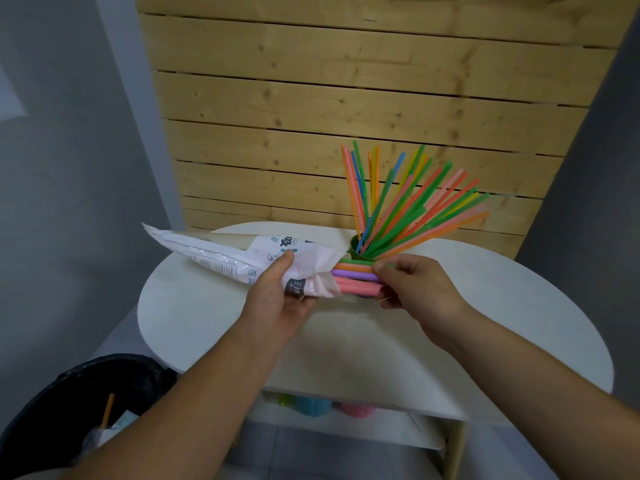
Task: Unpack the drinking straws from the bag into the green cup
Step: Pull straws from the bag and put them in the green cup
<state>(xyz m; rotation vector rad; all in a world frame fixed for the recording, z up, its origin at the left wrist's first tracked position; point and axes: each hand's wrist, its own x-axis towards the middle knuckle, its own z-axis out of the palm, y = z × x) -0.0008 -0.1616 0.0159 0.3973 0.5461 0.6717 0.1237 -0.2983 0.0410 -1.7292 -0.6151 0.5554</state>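
Table [194, 317] lies under our hands. Our left hand [277, 299] grips the straw bag [221, 258]; our right hand [415, 289] pinches straws [356, 280] sticking from its mouth, the green cup [356, 252] of fanned straws just behind.

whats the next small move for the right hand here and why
Probably pull the right hand rightward to draw the bunch of straws clear of the bag. Its fingers already pinch the exposed ends at the bag's mouth, the left hand grips the bag to brace it, and the green cup, already partly filled, stands just behind for the drop.
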